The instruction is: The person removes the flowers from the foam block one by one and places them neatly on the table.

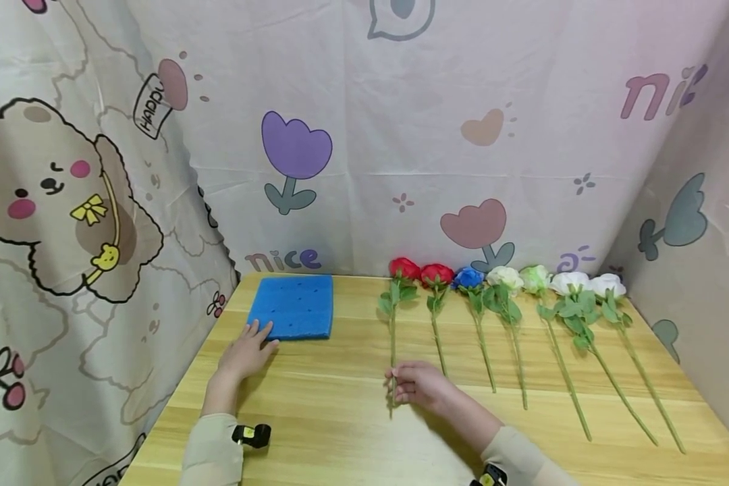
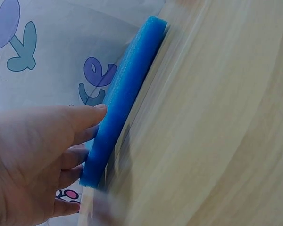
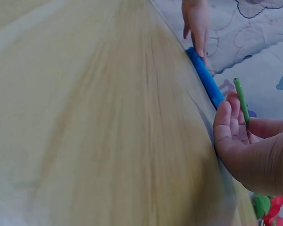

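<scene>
A flat blue foam block (image 1: 298,305) with several small holes lies at the back left of the wooden table. The fingers of my left hand (image 1: 243,354) rest on its near left corner, spread and fairly straight. In the left wrist view, the thumb and fingers lie along the edge of the blue foam block (image 2: 125,106). My right hand (image 1: 424,385) pinches the lower stem of the leftmost red artificial rose (image 1: 404,268). The cut end of the green stem (image 3: 240,96) sticks out past the fingers in the right wrist view.
To the right lie another red rose (image 1: 437,274), a blue rose (image 1: 468,277) and several white or pale green flowers (image 1: 534,277), stems toward me. Printed curtains (image 1: 364,135) hang behind and beside the table (image 1: 328,412).
</scene>
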The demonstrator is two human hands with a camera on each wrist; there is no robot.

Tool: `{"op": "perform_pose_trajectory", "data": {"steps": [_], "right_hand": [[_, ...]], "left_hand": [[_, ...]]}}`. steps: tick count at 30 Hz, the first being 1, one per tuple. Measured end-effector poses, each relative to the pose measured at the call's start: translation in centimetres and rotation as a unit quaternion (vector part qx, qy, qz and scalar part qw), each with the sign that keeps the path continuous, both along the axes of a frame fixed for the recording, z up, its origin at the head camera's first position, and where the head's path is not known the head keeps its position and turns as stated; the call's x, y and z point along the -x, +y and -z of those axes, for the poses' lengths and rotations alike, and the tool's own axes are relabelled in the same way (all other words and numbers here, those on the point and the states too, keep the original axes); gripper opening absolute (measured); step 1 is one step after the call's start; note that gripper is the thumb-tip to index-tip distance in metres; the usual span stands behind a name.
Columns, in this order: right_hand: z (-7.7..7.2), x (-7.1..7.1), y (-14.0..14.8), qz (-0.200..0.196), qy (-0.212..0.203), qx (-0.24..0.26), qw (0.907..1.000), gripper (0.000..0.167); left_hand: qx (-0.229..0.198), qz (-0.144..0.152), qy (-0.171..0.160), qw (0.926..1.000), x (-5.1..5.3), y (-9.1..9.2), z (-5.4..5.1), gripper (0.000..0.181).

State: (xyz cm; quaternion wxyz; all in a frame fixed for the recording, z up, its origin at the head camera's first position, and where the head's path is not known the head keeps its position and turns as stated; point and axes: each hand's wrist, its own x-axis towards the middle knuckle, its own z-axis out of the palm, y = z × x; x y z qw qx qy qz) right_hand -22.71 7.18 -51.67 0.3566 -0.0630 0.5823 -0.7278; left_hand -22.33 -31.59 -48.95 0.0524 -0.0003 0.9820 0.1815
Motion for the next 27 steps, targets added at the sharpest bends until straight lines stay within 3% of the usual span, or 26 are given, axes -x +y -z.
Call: {"op": "perform_pose_trajectory", "data": {"steps": [6, 12, 20, 27], "right_hand": [[0.3, -0.2, 0.4, -0.008, 0.001, -0.018, 0.9998, 0.024], [0.2, -0.5, 0.8, -0.022, 0.037, -0.061, 0.9972, 0.025], [-1.5, -0.5, 1.0, -0.033, 0.091, -0.098, 0.9905, 0.049], [-3.2, 0.1, 1.6, -0.051, 0.151, -0.148, 0.9760, 0.050]], "left_hand": [[-0.010, -0.009, -0.013, 0.9998, -0.3, -0.5, 0.3, 0.062], [-0.034, -0.032, -0.029, 0.9985, -0.8, -1.1, 0.3, 0.064], [-0.044, -0.052, -0.018, 0.9975, -0.7, -1.1, -0.5, 0.068], [-0.020, -0.077, 0.003, 0.9968, 0.0, 0.1, -1.8, 0.068]]}}
